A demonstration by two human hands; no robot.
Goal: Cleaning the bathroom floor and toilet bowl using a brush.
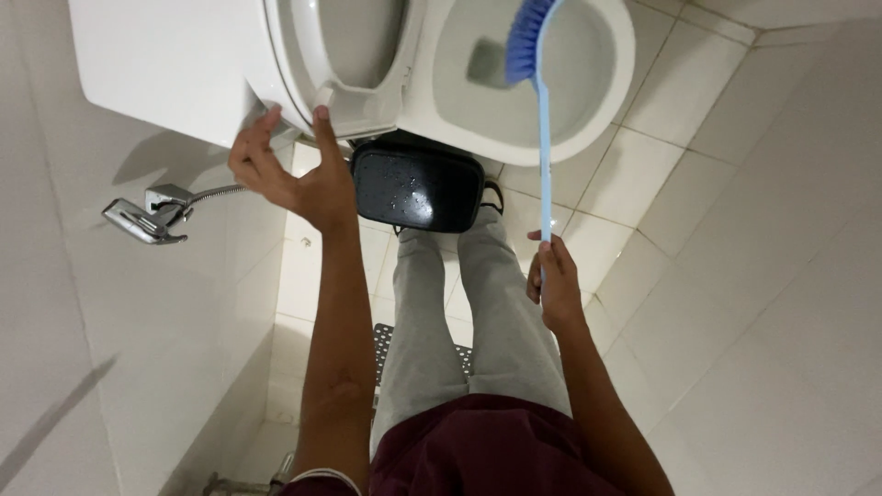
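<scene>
The right hand (pixel 554 280) is closed around the lower end of a blue toilet brush (pixel 537 101), fingers wrapped on the thin handle, while the left hand (pixel 292 170) is spread wide, fingertips and thumb touching the raised toilet lid (pixel 175 64) and the edge of the seat (pixel 354 96).

The toilet bowl (pixel 602 83) is the landmark: a broad, glossy white oval, smooth and hard, with water in its well. The lid and seat stand lifted just beside the bowl, on the wall side, also slick white plastic. The brush head, a dense tuft of blue bristles, hangs over the bowl's opening, its straight, slender stem running back from the rim to the fist.

Scrubbing well here, I judge, calls for a firm hold low on the stem, bristles pressed under the rim, and the lid kept steady.

Below the bowl's front sits a black rounded box (pixel 418 188), shiny and beaded with droplets, near the person's grey trouser legs (pixel 478 312). Well off from the bowl, on the tiled wall, hangs a metal spray nozzle (pixel 147 219) on a ribbed hose.
</scene>
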